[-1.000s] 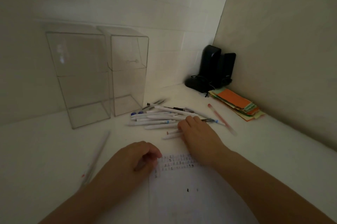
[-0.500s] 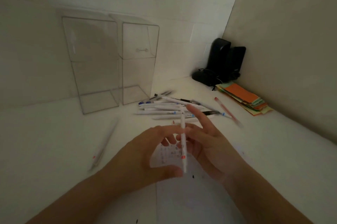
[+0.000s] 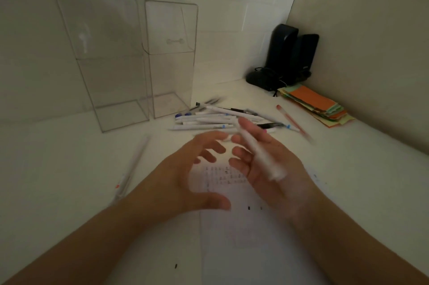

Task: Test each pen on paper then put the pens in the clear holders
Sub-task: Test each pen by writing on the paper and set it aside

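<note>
White pen (image 3: pixel 260 154), blurred, held in the right hand (image 3: pixel 274 168); left hand (image 3: pixel 185 178) beside it, fingers spread, holding nothing. Paper (image 3: pixel 243 238) lies beneath both. Beyond them: loose pens (image 3: pixel 209 119), clear holders (image 3: pixel 139 59), black speakers (image 3: pixel 290 54), coloured notes (image 3: pixel 318 106) on the white desk (image 3: pixel 58 168).

Motion blur softens the white pen (image 3: pixel 260 153) lying across the right hand (image 3: pixel 271 168); its tip and markings cannot be read. The left hand (image 3: pixel 190 178) covers the left margin of the paper (image 3: pixel 243 238), whose near end runs off the bottom edge. The small printed marks (image 3: pixel 226 176) are too small to read. Both forearms are cut off at the bottom edge. The lone pen (image 3: pixel 130 168) near the worktop's left side is smeared.
</note>
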Motion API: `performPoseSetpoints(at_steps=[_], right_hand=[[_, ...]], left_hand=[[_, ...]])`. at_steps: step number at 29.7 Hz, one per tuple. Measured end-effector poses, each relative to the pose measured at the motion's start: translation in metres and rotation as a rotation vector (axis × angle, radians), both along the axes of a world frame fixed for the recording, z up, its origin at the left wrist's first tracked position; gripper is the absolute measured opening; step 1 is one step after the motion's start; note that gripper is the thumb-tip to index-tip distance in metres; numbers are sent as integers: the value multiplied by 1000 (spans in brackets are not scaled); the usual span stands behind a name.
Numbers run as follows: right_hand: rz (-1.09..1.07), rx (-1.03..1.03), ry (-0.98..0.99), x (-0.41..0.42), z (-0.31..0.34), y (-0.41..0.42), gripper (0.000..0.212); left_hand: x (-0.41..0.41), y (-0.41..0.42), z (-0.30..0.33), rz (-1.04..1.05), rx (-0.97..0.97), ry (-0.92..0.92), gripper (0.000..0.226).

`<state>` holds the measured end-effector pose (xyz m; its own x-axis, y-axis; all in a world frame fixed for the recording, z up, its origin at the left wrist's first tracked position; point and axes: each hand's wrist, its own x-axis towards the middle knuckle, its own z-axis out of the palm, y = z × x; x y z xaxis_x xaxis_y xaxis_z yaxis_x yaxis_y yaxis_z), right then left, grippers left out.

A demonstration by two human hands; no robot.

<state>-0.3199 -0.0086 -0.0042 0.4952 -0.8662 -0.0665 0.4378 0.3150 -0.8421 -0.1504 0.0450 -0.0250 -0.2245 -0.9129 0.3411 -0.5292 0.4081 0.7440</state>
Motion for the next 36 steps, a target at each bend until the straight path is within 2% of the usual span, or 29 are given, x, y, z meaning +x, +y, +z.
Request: performPoseSetpoints(at_steps=[1, 3, 4, 5, 7, 9, 11, 13, 16, 22, 29, 36], right_hand=[[-21, 8, -39, -2, 1, -1, 31], [-72, -39, -42, -5, 1, -2, 20], [-111, -79, 19, -6, 0, -3, 12], [-151, -110, 101, -7, 0, -2, 14], [-191, -128, 251, -7, -3, -2, 39], [-126, -158, 327, -4, -4, 1, 48], [-88, -277, 518, -1, -4, 6, 44], [-73, -414, 734, 2, -7, 8, 31], [-32, -552, 851, 6, -11, 6, 17], [-192, -624, 823, 14, -24, 6, 32], [-200, -679, 829, 15, -27, 7, 29], [-160, -694, 816, 14, -26, 7, 34]], left_hand=[[1, -2, -1, 29, 35, -4, 69], [1, -5, -5, 91, 43, -105, 47], [1, -5, -6, 103, 41, -160, 36], [1, -5, -7, 103, 41, -197, 32], [3, -7, -7, 103, 34, -235, 33], [3, -8, -5, 126, 38, -243, 31], [2, -9, -3, 147, 41, -231, 27], [1, -9, -3, 159, 31, -210, 26], [1, -9, -3, 162, 20, -204, 27], [0, -10, -4, 149, 34, -190, 24], [3, -11, -9, 130, 27, -197, 20], [4, -10, -9, 121, 18, -194, 26]])
